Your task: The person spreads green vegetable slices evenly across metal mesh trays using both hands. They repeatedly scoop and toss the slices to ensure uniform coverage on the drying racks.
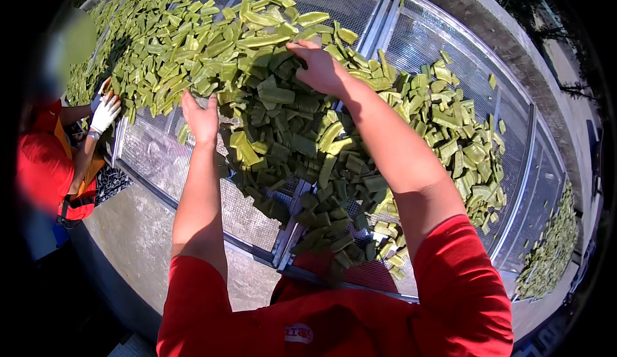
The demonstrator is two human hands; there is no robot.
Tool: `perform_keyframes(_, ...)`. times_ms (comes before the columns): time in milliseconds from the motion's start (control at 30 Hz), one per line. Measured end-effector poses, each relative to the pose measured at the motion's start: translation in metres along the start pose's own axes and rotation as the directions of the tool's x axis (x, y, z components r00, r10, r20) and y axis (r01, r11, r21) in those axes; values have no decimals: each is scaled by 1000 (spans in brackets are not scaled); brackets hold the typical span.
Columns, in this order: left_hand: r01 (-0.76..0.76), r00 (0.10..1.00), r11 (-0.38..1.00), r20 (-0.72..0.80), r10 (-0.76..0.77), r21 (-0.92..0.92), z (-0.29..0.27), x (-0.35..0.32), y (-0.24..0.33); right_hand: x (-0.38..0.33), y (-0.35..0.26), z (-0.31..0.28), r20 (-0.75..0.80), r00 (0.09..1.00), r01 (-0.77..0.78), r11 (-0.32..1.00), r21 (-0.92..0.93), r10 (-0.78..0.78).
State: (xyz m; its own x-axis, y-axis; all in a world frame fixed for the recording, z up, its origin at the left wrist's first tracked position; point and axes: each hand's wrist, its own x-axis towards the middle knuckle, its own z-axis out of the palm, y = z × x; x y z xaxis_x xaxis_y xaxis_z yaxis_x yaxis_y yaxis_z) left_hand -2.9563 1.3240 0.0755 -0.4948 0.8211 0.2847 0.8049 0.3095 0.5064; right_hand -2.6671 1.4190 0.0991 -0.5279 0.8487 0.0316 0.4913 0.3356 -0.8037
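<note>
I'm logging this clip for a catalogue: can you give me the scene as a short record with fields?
Setting: outdoors, sunlit
Surface: metal-framed mesh trays on a concrete ledge
Material: cut green vegetable pieces
Left hand: bare, open, flat at the pile's edge
Right hand: bare, open, palm down on the pieces
Clothing: red sleeves
Nearby: another person's white-gloved hand

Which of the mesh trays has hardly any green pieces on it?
The mesh tray at far right, between the heaped middle tray and the last one: its mesh is almost bare, while the others carry heaps of green pieces.
</note>
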Motion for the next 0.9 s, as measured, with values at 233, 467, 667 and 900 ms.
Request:
perform_keyframes(233,-565,707,825,509,491,-11,53,-148,182,-166,103,-148,-107,699,-564,454,-690,707)
perform_keyframes(467,-544,626,839,654,424,-23,59,-270,250,-277,82,-142,78,752,-490,636,-596,654)
perform_keyframes(667,-462,597,853,626,502,-243,46,-358,299,-384,62,-182,37,771,-555,700,-450,635)
perform_keyframes(900,-457,374,738,646,666,-496,47,-428,364,-508,63,-189,-387,778,-590,787,-179,495)
